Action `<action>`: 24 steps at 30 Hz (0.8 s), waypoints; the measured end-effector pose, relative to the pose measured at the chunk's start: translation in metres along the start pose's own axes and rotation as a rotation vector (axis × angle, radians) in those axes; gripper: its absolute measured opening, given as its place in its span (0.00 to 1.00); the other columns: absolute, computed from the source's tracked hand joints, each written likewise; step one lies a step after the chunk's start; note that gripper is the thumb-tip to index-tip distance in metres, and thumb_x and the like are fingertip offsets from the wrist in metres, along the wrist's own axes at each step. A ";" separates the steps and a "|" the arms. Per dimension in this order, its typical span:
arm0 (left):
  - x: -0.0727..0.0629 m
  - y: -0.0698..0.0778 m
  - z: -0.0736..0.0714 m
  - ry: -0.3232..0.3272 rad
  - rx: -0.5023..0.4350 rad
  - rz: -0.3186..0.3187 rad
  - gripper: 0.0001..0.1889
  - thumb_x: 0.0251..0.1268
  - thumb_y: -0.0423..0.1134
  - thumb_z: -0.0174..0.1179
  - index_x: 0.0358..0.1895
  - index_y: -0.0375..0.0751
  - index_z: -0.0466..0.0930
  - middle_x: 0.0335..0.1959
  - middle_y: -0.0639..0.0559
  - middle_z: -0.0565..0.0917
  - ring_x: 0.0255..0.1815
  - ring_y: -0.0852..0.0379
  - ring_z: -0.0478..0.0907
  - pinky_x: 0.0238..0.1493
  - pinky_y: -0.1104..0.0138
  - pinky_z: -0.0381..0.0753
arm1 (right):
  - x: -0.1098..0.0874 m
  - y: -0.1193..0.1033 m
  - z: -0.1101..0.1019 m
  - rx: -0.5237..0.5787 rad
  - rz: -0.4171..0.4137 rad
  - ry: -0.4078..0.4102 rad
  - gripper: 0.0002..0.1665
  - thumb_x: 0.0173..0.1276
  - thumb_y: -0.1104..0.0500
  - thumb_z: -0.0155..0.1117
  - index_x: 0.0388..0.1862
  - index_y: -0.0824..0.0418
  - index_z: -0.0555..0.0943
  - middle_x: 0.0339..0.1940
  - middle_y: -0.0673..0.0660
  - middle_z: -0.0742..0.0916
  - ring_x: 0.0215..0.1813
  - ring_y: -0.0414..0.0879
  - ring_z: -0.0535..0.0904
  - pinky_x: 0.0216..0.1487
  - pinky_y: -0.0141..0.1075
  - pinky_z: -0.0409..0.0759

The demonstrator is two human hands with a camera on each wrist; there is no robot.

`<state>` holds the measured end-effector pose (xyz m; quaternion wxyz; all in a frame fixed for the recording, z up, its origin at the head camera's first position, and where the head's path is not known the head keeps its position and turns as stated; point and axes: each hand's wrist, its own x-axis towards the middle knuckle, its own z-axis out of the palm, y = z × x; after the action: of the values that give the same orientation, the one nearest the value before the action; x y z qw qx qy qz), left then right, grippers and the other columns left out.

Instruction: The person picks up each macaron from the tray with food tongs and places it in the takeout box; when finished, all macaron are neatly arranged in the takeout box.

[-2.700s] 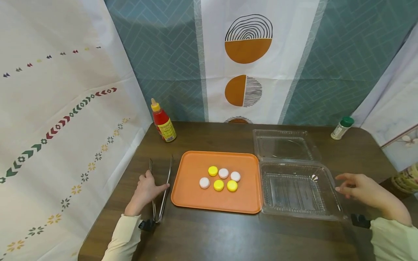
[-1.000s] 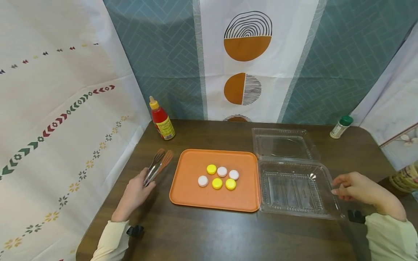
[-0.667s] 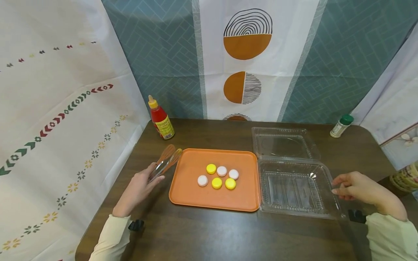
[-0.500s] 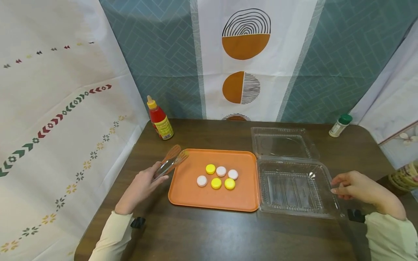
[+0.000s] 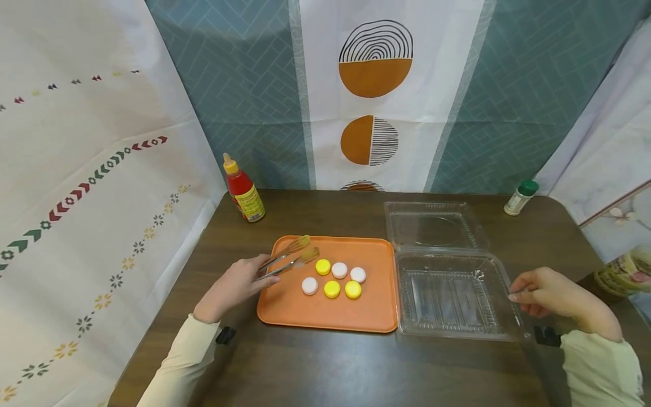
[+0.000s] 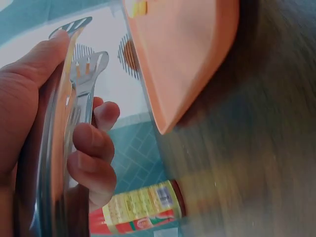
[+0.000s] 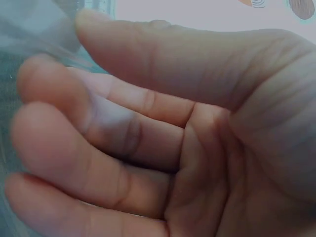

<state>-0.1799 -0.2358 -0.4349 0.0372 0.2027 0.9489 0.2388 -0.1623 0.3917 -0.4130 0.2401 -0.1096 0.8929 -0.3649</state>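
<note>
My left hand point(image 5: 234, 288) grips metal tongs point(image 5: 299, 244) whose two slotted heads stand apart over the left part of an orange tray point(image 5: 325, 317). In the left wrist view, thumb and fingers lie on opposite arms of the tongs point(image 6: 47, 163). On the tray are several macarons, some yellow point(image 5: 332, 290), some whitish point(image 5: 309, 285); none is between the tongs' heads. My right hand point(image 5: 556, 291) pinches the right rim of a clear plastic container point(image 5: 450, 299) beside the tray. Its lid point(image 5: 432, 226) lies opened backward. The right wrist view shows plastic at the thumb and index fingertips.
A red sauce bottle point(image 5: 245, 192) with a yellow cap stands at the back left. At the back right is a small green-capped shaker point(image 5: 521, 198). A jar point(image 5: 617, 277) stands beyond my right hand. Patterned cloths point(image 5: 244, 96) hang around the dark table point(image 5: 325, 367).
My left hand has picked up the tongs from the table left of the tray, turned them and carried them right, over the tray. My right hand has moved in to the container's rim.
</note>
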 end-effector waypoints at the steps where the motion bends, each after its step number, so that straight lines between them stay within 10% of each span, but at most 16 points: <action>1: 0.002 0.001 0.001 -0.009 0.000 -0.004 0.22 0.66 0.49 0.69 0.50 0.33 0.77 0.22 0.55 0.71 0.20 0.61 0.68 0.24 0.66 0.69 | 0.000 -0.001 0.000 0.009 0.009 0.000 0.09 0.73 0.67 0.61 0.40 0.76 0.80 0.25 0.56 0.83 0.25 0.43 0.80 0.27 0.39 0.83; 24: 0.019 0.001 0.018 -0.107 0.058 0.036 0.23 0.64 0.52 0.70 0.50 0.37 0.78 0.22 0.55 0.70 0.22 0.59 0.67 0.23 0.65 0.66 | -0.008 0.024 0.035 0.183 -0.087 0.166 0.22 0.80 0.66 0.52 0.59 0.87 0.64 0.30 0.56 0.83 0.27 0.44 0.80 0.25 0.41 0.83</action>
<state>-0.1945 -0.2196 -0.4498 0.0779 0.2332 0.9483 0.2006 -0.1378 0.3913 -0.4486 0.1585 -0.0953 0.8671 -0.4625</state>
